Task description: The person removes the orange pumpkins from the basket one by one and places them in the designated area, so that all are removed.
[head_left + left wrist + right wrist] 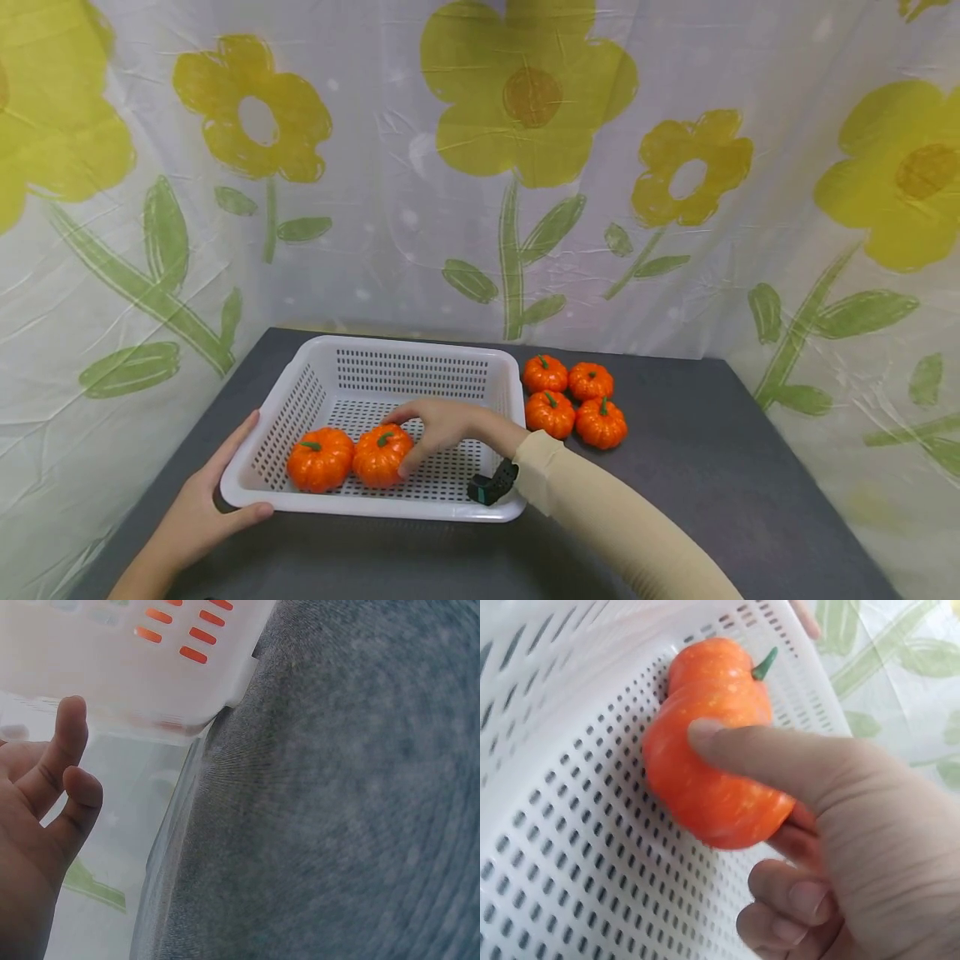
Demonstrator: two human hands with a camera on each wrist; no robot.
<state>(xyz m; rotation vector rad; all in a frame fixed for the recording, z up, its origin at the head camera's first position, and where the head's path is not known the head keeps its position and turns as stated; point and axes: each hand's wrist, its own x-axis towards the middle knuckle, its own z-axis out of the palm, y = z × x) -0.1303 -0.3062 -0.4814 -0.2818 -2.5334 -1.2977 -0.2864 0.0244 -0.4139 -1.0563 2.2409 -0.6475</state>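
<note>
My right hand (444,427) reaches down into a white perforated plastic basket (375,507) and grips a small orange pumpkin (377,460) with a green stem. Its thumb (739,746) presses on the near side of that pumpkin in the right wrist view, while other fingers are partly hidden underneath. A second pumpkin (320,467) lies directly left of it on the basket floor. At the basket's front left corner, my left hand (197,508) spreads thumb and fingers along the rim. In the left wrist view, two loosely bent fingers (71,731) show beside the basket wall.
Several more pumpkins (550,414) sit in a cluster on the dark grey table (690,467), just right of the basket. A flower-printed curtain (375,250) encloses the back and sides. A black wristband (493,483) hangs over the basket's front right corner.
</note>
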